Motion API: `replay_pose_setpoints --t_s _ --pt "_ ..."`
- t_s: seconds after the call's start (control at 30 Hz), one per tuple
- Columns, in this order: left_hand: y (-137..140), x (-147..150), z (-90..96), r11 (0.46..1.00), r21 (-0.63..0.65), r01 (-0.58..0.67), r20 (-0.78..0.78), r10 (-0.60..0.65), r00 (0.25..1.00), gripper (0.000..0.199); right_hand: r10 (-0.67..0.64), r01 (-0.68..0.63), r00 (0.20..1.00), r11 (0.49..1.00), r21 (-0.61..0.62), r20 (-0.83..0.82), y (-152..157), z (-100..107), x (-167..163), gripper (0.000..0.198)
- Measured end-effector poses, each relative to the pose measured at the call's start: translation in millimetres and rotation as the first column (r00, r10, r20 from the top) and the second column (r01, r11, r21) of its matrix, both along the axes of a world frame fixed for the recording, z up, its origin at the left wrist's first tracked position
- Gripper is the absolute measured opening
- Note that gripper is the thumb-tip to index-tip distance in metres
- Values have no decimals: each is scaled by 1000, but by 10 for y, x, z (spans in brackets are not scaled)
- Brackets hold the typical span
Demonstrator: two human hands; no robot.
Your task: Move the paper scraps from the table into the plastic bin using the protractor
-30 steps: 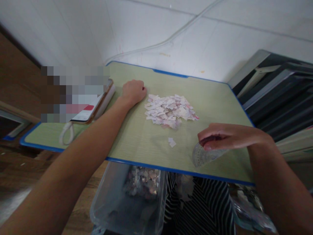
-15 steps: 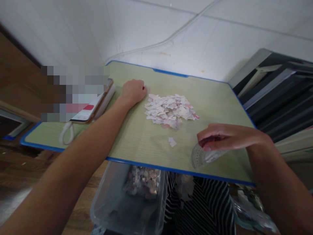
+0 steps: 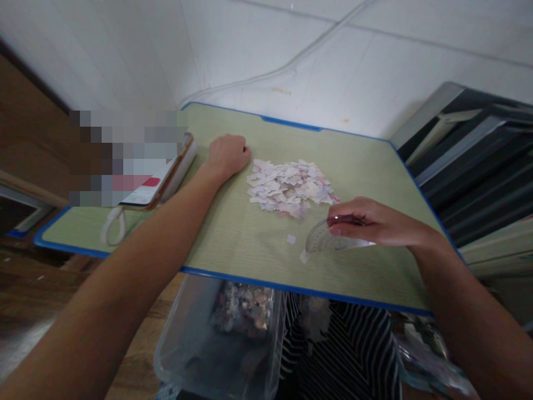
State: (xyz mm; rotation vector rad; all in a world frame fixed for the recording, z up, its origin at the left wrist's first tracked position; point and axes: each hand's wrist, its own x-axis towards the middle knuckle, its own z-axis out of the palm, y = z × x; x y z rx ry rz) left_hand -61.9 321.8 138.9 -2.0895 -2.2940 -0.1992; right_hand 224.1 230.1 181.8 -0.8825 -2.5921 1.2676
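Note:
My right hand [image 3: 362,222] is closed on a clear half-round protractor [image 3: 322,236], gripping its curved upper edge just over the table. A small white paper scrap [image 3: 305,256] lies by the protractor's left corner, and another scrap [image 3: 291,239] is a little further left. Beyond them a flat heap of torn paper pieces [image 3: 287,186], white with some pink, sits mid-table. To the left of this heap, my left hand [image 3: 227,154] rests on the tabletop in a loose fist, with no object visible in it; the palm side is hidden.
The light green table [image 3: 353,161] has a blue rim. A phone in a brown case [image 3: 160,183] leans at the left beside a white strap loop [image 3: 113,226]. Below the front edge is a clear plastic bin [image 3: 175,339] holding scraps. Dark panels [image 3: 478,161] stand at the right.
My right hand has moved left and slightly away from me with the protractor. One of the two loose scraps has shifted toward the front right, apart from the other. My left hand stays still.

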Motion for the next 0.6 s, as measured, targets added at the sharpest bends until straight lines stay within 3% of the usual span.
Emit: replay_pose_setpoints --t_s 0.2,0.37,0.47,0.6 --pt "0 -1 -2 1000 4 -7 -1 7 1000 51 -131 130 990 991 -10 -50 -2 -87 -40 36" --pt "4 -1 -2 1000 -10 -15 15 15 1000 51 -5 5 1000 998 58 -1 19 -129 -88 33" --pt "7 -2 -3 1000 -6 -12 18 12 1000 50 78 -76 994 996 -37 76 37 -58 -9 31" --pt "10 -3 -10 1000 1 -9 -11 9 1000 50 140 -76 963 961 -265 231 37 30 133 37"
